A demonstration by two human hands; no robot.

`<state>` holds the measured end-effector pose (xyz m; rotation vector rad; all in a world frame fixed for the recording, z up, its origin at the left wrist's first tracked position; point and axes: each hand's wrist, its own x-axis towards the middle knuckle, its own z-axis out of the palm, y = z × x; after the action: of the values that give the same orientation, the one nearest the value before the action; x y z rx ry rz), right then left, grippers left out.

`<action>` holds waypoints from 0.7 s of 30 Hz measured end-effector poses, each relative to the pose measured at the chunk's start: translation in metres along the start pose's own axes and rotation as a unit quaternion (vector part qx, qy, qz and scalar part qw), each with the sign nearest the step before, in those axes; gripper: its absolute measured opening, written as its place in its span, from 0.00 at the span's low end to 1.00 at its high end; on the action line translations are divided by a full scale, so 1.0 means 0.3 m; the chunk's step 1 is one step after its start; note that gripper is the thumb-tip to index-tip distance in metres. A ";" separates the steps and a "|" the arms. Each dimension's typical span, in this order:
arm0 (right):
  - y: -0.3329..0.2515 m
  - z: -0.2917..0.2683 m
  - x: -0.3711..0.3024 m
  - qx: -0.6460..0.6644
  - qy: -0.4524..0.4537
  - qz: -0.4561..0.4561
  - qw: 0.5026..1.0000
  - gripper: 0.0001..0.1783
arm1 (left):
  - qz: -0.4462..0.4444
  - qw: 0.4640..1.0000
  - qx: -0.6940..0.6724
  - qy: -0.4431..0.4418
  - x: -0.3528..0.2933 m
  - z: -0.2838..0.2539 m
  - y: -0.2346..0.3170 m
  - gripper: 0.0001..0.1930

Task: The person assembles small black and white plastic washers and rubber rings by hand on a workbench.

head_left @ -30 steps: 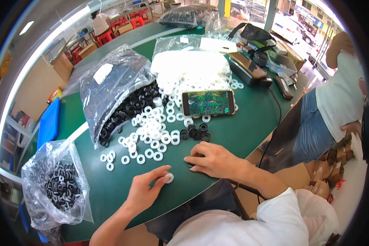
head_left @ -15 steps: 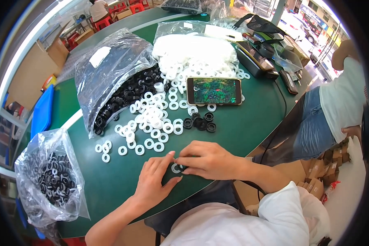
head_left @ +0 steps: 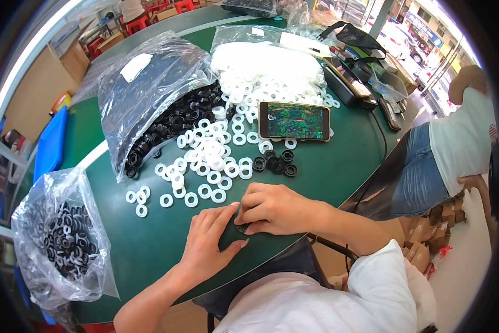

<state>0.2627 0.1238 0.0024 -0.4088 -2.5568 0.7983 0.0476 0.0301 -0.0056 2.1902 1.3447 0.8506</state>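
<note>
My right hand (head_left: pixel 272 211) is bent over the green table near its front edge, fingers closed on a small black ring (head_left: pixel 241 227) that is mostly hidden beneath them. Beside it my left hand (head_left: pixel 209 236) rests with fingers stretched out and thumb apart, its fingertips close to the ring and nothing in its grasp. Beyond the hands, loose white rings (head_left: pixel 218 196) are strewn over the table. A small cluster of black rings (head_left: pixel 275 164) lies to the right of them.
A phone (head_left: pixel 294 120) leans among white rings. Behind are a clear bag of black rings (head_left: pixel 155 83) and a heap of white rings (head_left: pixel 269 66). At left stands an open bag of assembled black-and-white rings (head_left: pixel 66 233). Another person (head_left: pixel 421 161) stands at right.
My right hand has come down over the black ring and the white ring under it, which showed before and is now covered. My left hand stays almost in place.
</note>
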 end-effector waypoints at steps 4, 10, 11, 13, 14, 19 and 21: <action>0.028 -0.007 0.007 0.035 -0.018 -0.025 0.999 0.13 | 0.000 1.000 0.005 -0.004 -0.002 0.001 -0.001 0.40; 0.007 -0.029 0.018 -0.004 -0.051 0.003 0.999 0.13 | -0.001 1.000 0.013 -0.008 0.001 -0.002 -0.001 0.40; -0.001 -0.029 0.019 -0.017 -0.048 -0.003 0.999 0.13 | -0.001 1.000 0.016 -0.008 0.001 -0.002 -0.001 0.40; -0.004 -0.033 0.022 -0.031 -0.045 -0.008 0.998 0.13 | -0.001 1.000 0.006 -0.002 0.001 0.000 -0.003 0.40; 0.001 -0.041 0.027 -0.015 -0.061 -0.014 0.998 0.13 | -0.002 1.000 -0.004 0.004 0.001 0.002 -0.003 0.39; 0.039 -0.065 0.069 0.026 -0.121 -0.034 0.992 0.13 | -0.009 1.000 -0.016 0.002 0.002 -0.001 -0.002 0.39; 0.026 -0.074 0.083 0.011 -0.145 -0.043 0.988 0.13 | -0.014 1.000 -0.024 0.002 -0.003 0.000 -0.009 0.39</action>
<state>0.2531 0.1502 0.0218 -0.1838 -2.8072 0.9121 0.0457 0.0305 -0.0075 2.1310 1.3392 0.8674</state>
